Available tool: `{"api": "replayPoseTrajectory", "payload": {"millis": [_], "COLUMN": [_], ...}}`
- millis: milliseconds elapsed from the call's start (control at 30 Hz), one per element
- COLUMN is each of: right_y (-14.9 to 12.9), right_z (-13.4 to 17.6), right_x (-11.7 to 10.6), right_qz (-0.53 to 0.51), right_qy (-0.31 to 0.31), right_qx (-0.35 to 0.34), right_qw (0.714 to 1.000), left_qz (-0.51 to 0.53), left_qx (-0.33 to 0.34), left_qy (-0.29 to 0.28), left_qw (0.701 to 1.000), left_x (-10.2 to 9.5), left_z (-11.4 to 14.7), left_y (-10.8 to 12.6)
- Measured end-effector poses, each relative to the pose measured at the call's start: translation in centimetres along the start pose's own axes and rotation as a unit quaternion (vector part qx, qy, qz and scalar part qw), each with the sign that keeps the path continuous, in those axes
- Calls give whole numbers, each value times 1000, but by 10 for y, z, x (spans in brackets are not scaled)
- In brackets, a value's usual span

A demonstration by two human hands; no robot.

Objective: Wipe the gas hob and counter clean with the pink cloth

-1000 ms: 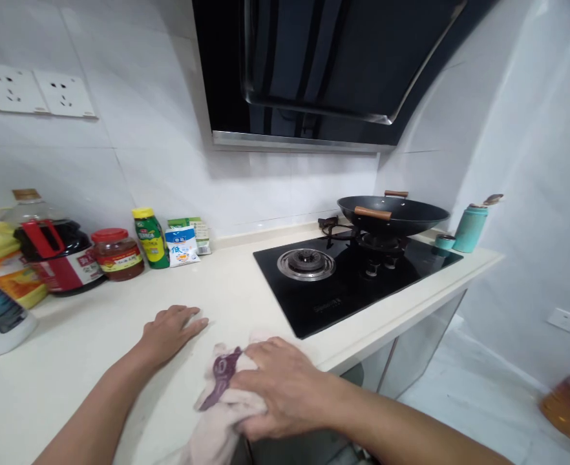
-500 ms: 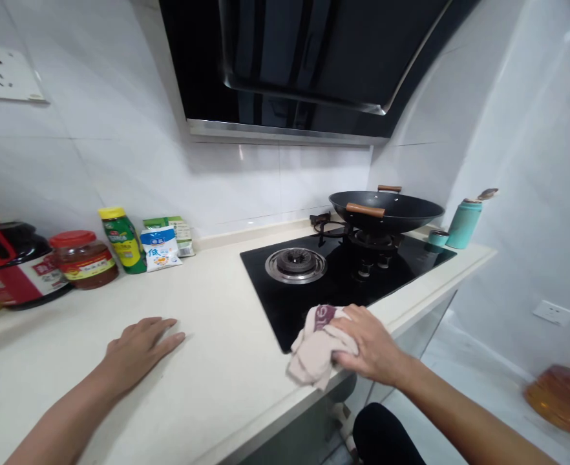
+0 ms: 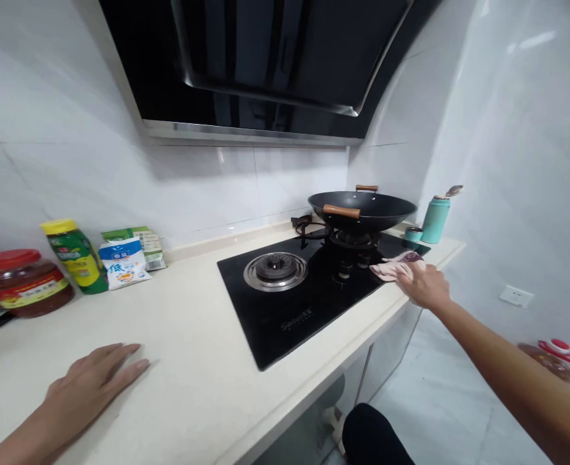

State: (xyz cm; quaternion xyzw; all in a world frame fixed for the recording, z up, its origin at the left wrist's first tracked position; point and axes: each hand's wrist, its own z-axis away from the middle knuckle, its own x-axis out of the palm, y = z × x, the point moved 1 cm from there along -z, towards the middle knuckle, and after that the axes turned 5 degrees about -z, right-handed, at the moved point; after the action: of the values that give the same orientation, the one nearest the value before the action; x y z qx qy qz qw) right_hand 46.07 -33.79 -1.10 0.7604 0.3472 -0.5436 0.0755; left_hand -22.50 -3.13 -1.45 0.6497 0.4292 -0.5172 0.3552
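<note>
My right hand (image 3: pixel 426 285) is closed on a pale pink cloth (image 3: pixel 392 268) with a dark patch, pressed at the front right edge of the black gas stove (image 3: pixel 285 323). The cloth lies partly on the glass, near the stove's knobs (image 3: pixel 344 270). My left hand (image 3: pixel 88 387) rests flat on the cream countertop (image 3: pixel 183 361), fingers stretched out and holding nothing. A black wok (image 3: pixel 386 216) with wooden handles sits on the right burner, behind the cloth. The left burner (image 3: pixel 275 270) is bare.
Along the wall at left stand a red-lidded jar (image 3: pixel 23 284), a green bottle with a yellow cap (image 3: pixel 76 257) and a white-and-blue packet (image 3: pixel 124 263). A teal flask (image 3: pixel 435 219) and its small cup (image 3: pixel 413 234) stand at the right end. The range hood (image 3: pixel 265 64) hangs above.
My right hand has slid the cloth from the stove's front left corner rightward along its front edge. The view has turned right; my left hand stays flat on the countertop.
</note>
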Motion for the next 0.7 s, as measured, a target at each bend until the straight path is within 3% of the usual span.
{"api": "replayPoseTrajectory", "payload": {"millis": [67,167,267,367,433,567,700], "right_y": [4,-12,-56,-112,-150,-213,-246], "right_z": [1,20,49,61,54,28,16], "right_x": [-7,-20,-34,-43,-44,-26,10], "right_qz": [-12,-104,-211,-282,-288,-195,-131], "right_qy": [-29,-103,-170,-164,-128,-72,-99], "right_qx": [6,-77,-195,-240,-237,-198,-196], "right_qw": [999,986,943,914,919,958,967], "left_qz": [13,22,23,21,22,19,13], "left_qx": [2,10,18,10,8,8,0], "left_qy": [-26,-27,-27,-47,-57,-58,-67], "left_qw": [1000,999,999,999,998,998,998], "left_x": [1,-2,-7,-12,-14,-16,-20], "left_z": [1,5,8,11,12,14,17], "left_y": [2,8,14,18,19,20,25]}}
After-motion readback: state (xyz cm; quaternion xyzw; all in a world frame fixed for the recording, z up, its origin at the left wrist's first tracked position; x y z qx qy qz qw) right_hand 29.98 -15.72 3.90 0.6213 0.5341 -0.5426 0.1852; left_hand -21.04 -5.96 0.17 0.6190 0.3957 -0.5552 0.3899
